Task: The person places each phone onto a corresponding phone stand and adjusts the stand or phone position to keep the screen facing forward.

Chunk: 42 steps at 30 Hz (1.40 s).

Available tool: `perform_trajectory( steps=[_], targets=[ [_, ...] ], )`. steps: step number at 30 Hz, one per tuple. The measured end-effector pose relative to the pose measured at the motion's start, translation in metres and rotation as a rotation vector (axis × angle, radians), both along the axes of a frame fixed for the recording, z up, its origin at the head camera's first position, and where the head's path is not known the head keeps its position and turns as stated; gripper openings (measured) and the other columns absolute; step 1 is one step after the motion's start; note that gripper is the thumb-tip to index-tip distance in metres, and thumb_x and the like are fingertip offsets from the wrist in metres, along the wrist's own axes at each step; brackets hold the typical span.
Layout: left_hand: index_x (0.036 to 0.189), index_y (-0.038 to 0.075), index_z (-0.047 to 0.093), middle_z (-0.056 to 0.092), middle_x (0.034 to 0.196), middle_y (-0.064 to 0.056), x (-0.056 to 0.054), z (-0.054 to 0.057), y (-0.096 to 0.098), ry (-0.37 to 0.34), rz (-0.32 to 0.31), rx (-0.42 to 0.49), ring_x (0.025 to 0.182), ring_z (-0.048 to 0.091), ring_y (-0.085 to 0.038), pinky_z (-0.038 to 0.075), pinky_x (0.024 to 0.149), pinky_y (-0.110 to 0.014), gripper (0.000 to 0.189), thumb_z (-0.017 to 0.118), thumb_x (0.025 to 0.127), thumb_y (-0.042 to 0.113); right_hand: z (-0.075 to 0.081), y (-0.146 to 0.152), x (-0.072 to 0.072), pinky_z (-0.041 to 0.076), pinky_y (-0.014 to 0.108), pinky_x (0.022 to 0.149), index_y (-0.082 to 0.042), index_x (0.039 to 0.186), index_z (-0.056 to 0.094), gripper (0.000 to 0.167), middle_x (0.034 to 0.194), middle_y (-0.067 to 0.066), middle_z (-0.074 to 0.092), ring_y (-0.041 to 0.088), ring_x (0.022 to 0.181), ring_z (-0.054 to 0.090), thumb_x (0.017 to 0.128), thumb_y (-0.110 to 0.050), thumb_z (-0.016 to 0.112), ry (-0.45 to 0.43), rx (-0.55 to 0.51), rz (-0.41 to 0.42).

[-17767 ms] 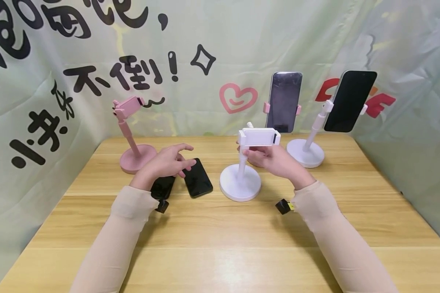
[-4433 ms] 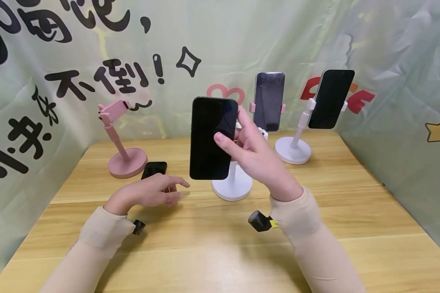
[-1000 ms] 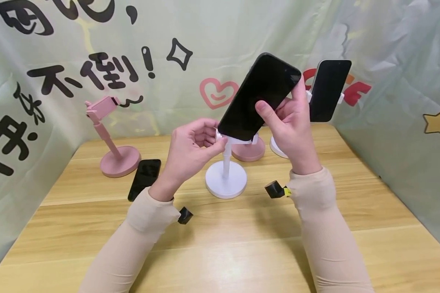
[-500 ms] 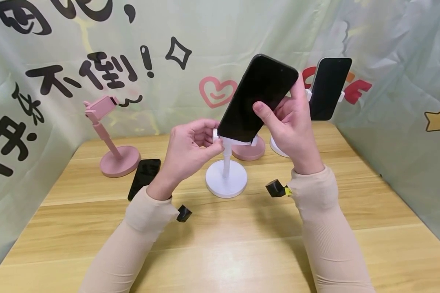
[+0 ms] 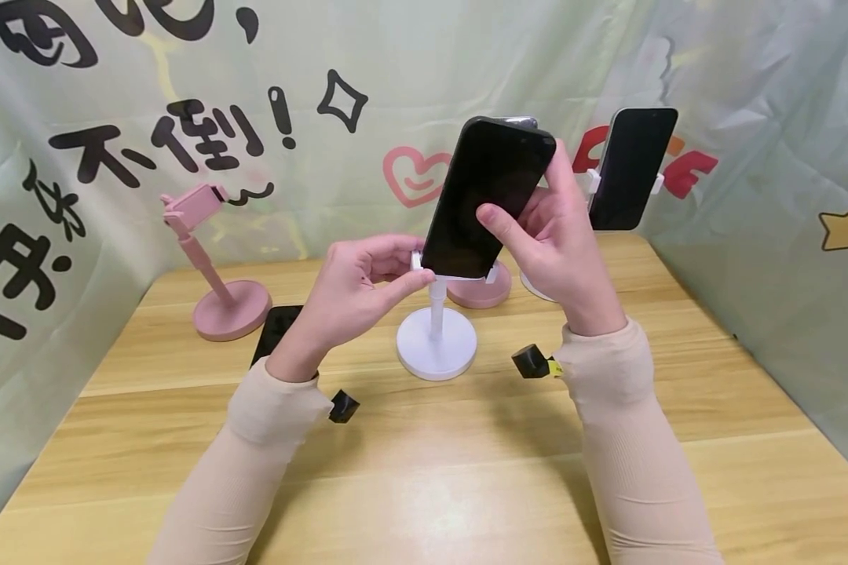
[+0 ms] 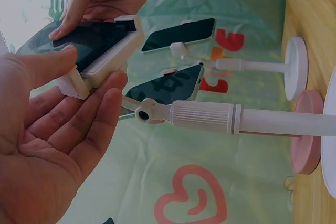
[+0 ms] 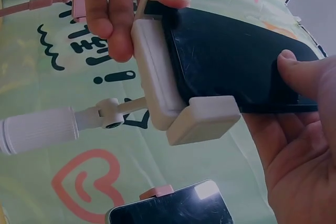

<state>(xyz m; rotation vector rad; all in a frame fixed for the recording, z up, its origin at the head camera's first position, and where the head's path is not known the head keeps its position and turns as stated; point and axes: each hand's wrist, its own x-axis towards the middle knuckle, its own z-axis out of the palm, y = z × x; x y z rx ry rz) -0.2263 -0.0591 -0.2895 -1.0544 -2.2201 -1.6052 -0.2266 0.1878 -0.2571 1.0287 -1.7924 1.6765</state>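
My right hand [image 5: 565, 243] grips a black smartphone [image 5: 484, 196] by its right edge, thumb across the screen. The phone leans to the right, its lower end between the arms of the white clamp [image 7: 205, 121] on a phone stand [image 5: 436, 345]. With the thumb in front and fingers behind, my left hand [image 5: 353, 286] holds the left side of that clamp. In the left wrist view, the left thumb [image 6: 52, 64] lies at the phone's lower corner, right by the clamp arm. The stand's round base rests on the wooden table.
At the left stands a pink phone stand [image 5: 232, 310] without a phone. Another black phone [image 5: 277, 326] lies beside it, partly behind my left wrist. Behind the white stand is a pink stand [image 5: 482, 292] bearing a phone [image 6: 168, 87]. A white stand at right bears another phone [image 5: 632, 169].
One of two phones lying on the table was picked up by the right hand. The left hand moved to the clamp. Over the last second the phone shifted left and down, becoming more upright.
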Motion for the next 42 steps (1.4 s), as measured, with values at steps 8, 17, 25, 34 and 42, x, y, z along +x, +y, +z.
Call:
perform_trajectory(
  steps=[8, 17, 25, 34, 42],
  targets=[
    [0.120, 0.001, 0.079, 0.081, 0.094, -0.009, 0.0015, -0.0011, 0.0005, 0.028, -0.011, 0.014, 0.078, 0.079, -0.015, 0.055, 0.070, -0.024, 0.031, 0.085, 0.090, 0.000, 0.0028, -0.0013, 0.0034, 0.066, 0.033, 0.088, -0.010, 0.153, 0.044, 0.064, 0.123, 0.015, 0.071, 0.024, 0.100, 0.080, 0.097, 0.009, 0.069, -0.073, 0.038, 0.015],
    [0.120, 0.002, 0.079, 0.082, 0.095, -0.009, 0.0023, -0.0017, 0.0021, 0.024, -0.009, 0.017, 0.082, 0.080, -0.015, 0.054, 0.070, -0.024, 0.030, 0.085, 0.090, 0.000, 0.0041, -0.0011, 0.0033, 0.066, 0.033, 0.090, -0.008, 0.154, 0.040, 0.068, 0.129, 0.015, 0.067, 0.024, 0.107, 0.078, 0.096, 0.011, 0.069, -0.130, 0.085, 0.037],
    [0.117, 0.000, 0.079, 0.080, 0.092, -0.011, 0.0017, -0.0024, 0.0030, 0.026, 0.021, 0.024, 0.079, 0.078, -0.015, 0.051, 0.065, -0.023, 0.026, 0.083, 0.092, 0.000, 0.0037, -0.0021, 0.0030, 0.066, 0.032, 0.086, -0.006, 0.155, 0.039, 0.068, 0.129, 0.016, 0.066, 0.022, 0.103, 0.079, 0.097, 0.010, 0.069, -0.117, 0.115, 0.017],
    [0.115, -0.002, 0.079, 0.080, 0.091, -0.013, 0.0003, -0.0049, 0.0031, 0.021, 0.016, 0.056, 0.077, 0.078, -0.016, 0.055, 0.067, -0.023, 0.024, 0.083, 0.091, -0.002, 0.0014, -0.0027, 0.0026, 0.066, 0.032, 0.087, -0.006, 0.154, 0.039, 0.066, 0.130, 0.017, 0.066, 0.020, 0.104, 0.079, 0.097, 0.010, 0.069, -0.145, 0.103, 0.020],
    [0.114, -0.003, 0.078, 0.080, 0.092, -0.015, 0.0026, -0.0033, 0.0045, 0.015, 0.018, 0.070, 0.079, 0.079, -0.014, 0.058, 0.069, -0.022, 0.024, 0.083, 0.091, -0.003, 0.0014, -0.0024, 0.0029, 0.066, 0.033, 0.087, -0.004, 0.152, 0.039, 0.064, 0.130, 0.016, 0.066, 0.019, 0.105, 0.079, 0.097, 0.010, 0.068, -0.159, 0.117, 0.029]
  ],
)
